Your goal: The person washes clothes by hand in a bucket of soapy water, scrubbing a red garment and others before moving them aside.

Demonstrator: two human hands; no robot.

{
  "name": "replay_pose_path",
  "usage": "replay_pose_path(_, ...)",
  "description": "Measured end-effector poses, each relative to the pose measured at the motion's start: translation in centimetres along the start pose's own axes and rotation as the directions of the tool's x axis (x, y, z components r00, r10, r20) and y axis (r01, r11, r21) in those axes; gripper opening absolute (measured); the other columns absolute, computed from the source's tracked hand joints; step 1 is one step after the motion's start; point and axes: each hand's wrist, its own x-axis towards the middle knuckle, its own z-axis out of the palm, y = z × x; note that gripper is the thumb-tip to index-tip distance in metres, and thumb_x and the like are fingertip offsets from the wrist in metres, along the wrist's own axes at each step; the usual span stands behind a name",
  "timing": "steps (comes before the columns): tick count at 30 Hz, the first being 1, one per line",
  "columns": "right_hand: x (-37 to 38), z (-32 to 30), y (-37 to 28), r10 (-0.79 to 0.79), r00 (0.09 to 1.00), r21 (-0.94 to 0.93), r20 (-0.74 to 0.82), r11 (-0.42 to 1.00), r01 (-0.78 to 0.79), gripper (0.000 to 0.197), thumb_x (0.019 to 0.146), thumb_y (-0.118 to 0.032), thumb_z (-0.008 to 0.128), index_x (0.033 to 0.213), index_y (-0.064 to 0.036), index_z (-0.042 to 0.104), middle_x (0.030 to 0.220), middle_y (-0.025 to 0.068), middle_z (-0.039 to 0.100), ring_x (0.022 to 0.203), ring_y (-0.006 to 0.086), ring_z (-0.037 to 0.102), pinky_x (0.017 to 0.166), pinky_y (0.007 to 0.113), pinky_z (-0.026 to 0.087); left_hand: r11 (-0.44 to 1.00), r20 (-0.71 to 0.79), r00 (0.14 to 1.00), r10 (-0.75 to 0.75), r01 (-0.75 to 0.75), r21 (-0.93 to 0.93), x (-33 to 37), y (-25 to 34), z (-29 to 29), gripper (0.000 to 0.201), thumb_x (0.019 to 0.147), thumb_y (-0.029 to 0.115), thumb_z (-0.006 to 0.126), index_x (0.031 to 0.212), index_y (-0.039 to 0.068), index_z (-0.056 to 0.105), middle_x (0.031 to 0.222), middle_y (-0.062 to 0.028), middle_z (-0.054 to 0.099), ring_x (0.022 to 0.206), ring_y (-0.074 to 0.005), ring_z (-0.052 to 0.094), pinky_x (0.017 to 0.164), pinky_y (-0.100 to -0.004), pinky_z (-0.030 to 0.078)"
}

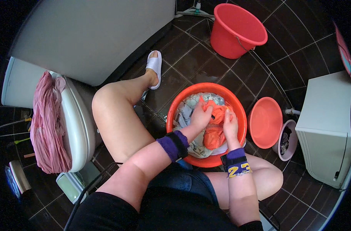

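Both my hands are over a round orange-red basin (pixel 240 133) that stands on the floor between my legs. My left hand (pixel 201 116) is closed on a bright orange cloth (pixel 215 138), its fingers bunched into the fabric. On the cloth's right side my right hand (pixel 230 124) grips the same piece with fingers and thumb. Part of the orange cloth hangs down into the basin. Beneath it lie pale patterned clothes (pixel 198 101), heaped and wet-looking. The orange cloth's exact garment kind cannot be made out.
A red bucket (pixel 231 44) stands beyond the basin. To the right are an orange bowl (pixel 265 123), a pinkish tub (pixel 289 148) with dark cloth, and a white cabinet (pixel 323 150). Pink fabric (pixel 48 127) drapes over the white toilet (pixel 80 134) at left. The dark tiled floor (pixel 190 57) looks wet.
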Motion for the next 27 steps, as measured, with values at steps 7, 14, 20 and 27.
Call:
replay_pose_path(7, -2.9, 2.0, -1.9, 0.120, 0.881, -0.459, 0.459, 0.880, 0.120, 0.050, 0.085, -0.024, 0.055, 0.132, -0.0112, 0.042, 0.130, 0.0278, 0.044, 0.112, 0.0417, 0.051, 0.092, 0.043, 0.044, 0.972, 0.380, 0.915, -0.140, 0.054, 0.228, 1.4, -6.0, -0.9, 0.058, 0.077, 0.031, 0.060, 0.126, 0.002, 0.047, 0.120, -0.0263, 0.053, 0.113, -0.0379, 0.052, 0.095, -0.0404, 0.042)
replay_pose_path(14, -1.4, -0.6, -3.1, -0.125, 0.923, -0.139, 0.364, 0.973, 0.187, 0.035, 0.075, -0.005, 0.060, 0.109, -0.0042, 0.057, 0.108, 0.0161, 0.062, 0.106, 0.0294, 0.058, 0.091, 0.034, 0.044, 0.670, 0.222, 0.973, 0.064, -0.207, 0.713, -3.7, 2.8, -2.0, 0.073, 0.068, 0.020, 0.070, 0.133, 0.007, 0.040, 0.122, -0.0204, 0.045, 0.116, -0.0371, 0.043, 0.099, -0.0442, 0.036)
replay_pose_path(20, -4.4, -5.5, -10.8, -0.282, 0.923, 0.124, 0.262, 0.958, 0.257, 0.042, 0.067, -0.003, 0.062, 0.107, -0.0046, 0.048, 0.101, 0.0145, 0.057, 0.103, 0.0308, 0.057, 0.088, 0.036, 0.045, 0.758, 0.383, 0.800, 0.462, -0.581, 0.298, -4.1, 4.9, -2.0, 0.058, 0.070, 0.023, 0.064, 0.124, 0.010, 0.049, 0.111, -0.0163, 0.055, 0.109, -0.0341, 0.050, 0.096, -0.0436, 0.037)
replay_pose_path(27, -5.5, -8.5, -12.0, -0.264, 0.961, 0.368, 0.085, 0.905, 0.216, 0.027, 0.085, -0.013, 0.063, 0.104, -0.0022, 0.048, 0.101, 0.0095, 0.054, 0.090, 0.0167, 0.056, 0.082, 0.031, 0.048, 0.809, 0.385, 0.896, 0.221, -0.389, 0.440, -5.4, 12.0, -3.8, 0.033, 0.070, 0.028, 0.062, 0.097, 0.010, 0.062, 0.084, -0.0178, 0.066, 0.082, -0.0364, 0.063, 0.072, -0.0458, 0.050)
